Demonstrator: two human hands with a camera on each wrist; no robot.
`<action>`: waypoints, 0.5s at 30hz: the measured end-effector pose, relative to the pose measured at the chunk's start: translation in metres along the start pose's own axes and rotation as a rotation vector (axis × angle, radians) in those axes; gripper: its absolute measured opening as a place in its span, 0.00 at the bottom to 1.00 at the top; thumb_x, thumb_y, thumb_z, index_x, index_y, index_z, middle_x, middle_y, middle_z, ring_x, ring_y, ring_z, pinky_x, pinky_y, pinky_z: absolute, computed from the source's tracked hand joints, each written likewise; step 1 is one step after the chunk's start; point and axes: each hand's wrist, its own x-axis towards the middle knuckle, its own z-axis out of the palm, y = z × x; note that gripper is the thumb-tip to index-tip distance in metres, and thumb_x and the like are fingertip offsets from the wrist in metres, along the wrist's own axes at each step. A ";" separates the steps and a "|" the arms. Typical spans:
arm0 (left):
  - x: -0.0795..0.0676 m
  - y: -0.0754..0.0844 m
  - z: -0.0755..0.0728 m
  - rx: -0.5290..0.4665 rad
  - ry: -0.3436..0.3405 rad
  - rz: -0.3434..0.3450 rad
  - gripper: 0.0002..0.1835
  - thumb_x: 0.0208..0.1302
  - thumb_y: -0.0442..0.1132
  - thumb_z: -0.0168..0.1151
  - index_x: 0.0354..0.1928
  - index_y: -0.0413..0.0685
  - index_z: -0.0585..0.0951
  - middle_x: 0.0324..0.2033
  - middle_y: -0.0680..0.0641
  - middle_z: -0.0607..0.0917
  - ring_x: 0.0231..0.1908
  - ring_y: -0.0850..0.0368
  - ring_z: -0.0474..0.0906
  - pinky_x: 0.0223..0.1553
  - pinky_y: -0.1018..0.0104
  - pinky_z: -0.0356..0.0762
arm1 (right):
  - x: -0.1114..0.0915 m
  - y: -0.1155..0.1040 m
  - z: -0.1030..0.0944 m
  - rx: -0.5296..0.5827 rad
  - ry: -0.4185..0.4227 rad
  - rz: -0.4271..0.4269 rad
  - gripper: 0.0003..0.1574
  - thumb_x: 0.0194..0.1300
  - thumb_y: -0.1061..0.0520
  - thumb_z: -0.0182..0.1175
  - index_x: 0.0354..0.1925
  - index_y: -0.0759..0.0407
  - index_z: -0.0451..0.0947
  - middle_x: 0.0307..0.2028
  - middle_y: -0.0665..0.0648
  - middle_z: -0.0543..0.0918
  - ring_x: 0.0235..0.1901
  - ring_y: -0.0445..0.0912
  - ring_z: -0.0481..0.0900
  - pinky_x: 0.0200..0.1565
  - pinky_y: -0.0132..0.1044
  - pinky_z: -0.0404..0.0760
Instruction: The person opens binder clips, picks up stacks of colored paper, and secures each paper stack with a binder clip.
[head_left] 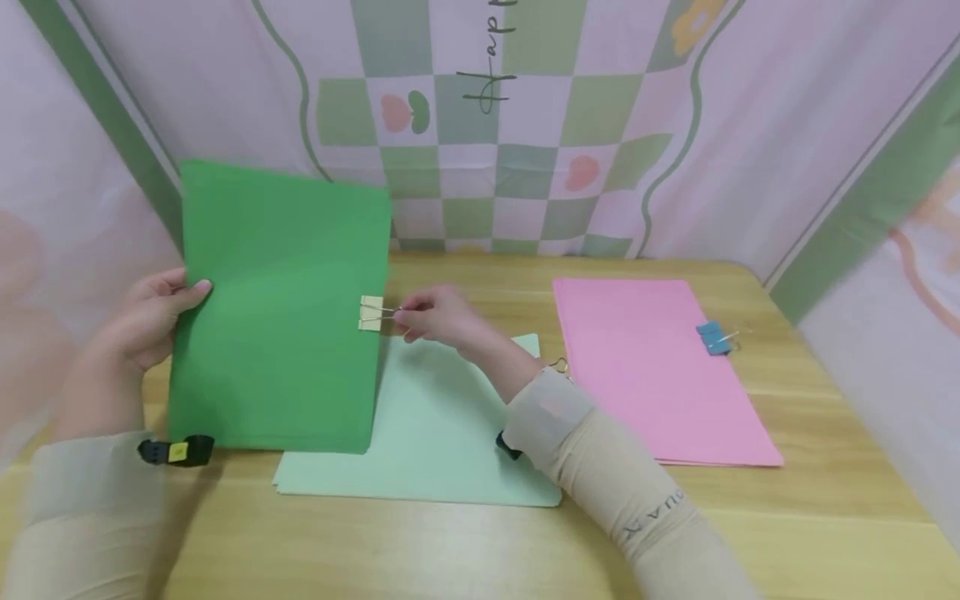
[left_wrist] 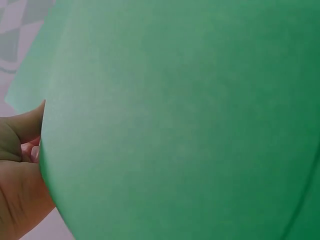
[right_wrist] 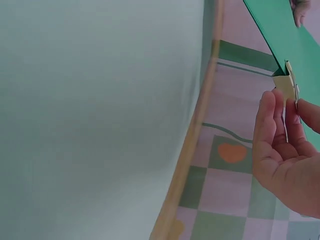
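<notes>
My left hand [head_left: 153,312] grips the left edge of a stack of green paper [head_left: 277,333], thumb on the front, holding it tilted up above the table. On the stack's right edge sits a pale yellow binder clip [head_left: 371,313]. My right hand [head_left: 442,317] pinches the wire handles of that clip between thumb and fingers. In the right wrist view, the clip [right_wrist: 285,86] straddles the paper's edge. The green paper [left_wrist: 175,120] fills most of the left wrist view and hides part of the left hand's fingers.
Pale mint paper [head_left: 450,442] lies on the wooden table [head_left: 420,542], partly under the green stack. To the right lies pink paper [head_left: 652,367] with a blue binder clip [head_left: 714,338] on its right edge. A patterned curtain [head_left: 480,167] hangs behind the table.
</notes>
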 end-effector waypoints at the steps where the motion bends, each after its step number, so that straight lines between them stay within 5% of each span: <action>1: -0.001 -0.001 -0.003 0.010 0.010 -0.017 0.13 0.77 0.38 0.49 0.47 0.65 0.82 0.38 0.58 0.87 0.36 0.63 0.85 0.35 0.69 0.85 | 0.003 -0.001 0.003 -0.006 -0.008 0.003 0.13 0.71 0.59 0.59 0.49 0.67 0.80 0.46 0.65 0.86 0.44 0.55 0.86 0.59 0.49 0.80; 15: 0.001 -0.014 -0.033 0.149 0.088 -0.165 0.09 0.75 0.46 0.52 0.40 0.72 0.80 0.33 0.62 0.86 0.33 0.65 0.84 0.34 0.69 0.85 | 0.033 0.000 0.034 -0.011 0.003 0.059 0.11 0.69 0.61 0.61 0.45 0.68 0.81 0.42 0.67 0.87 0.43 0.59 0.87 0.48 0.44 0.85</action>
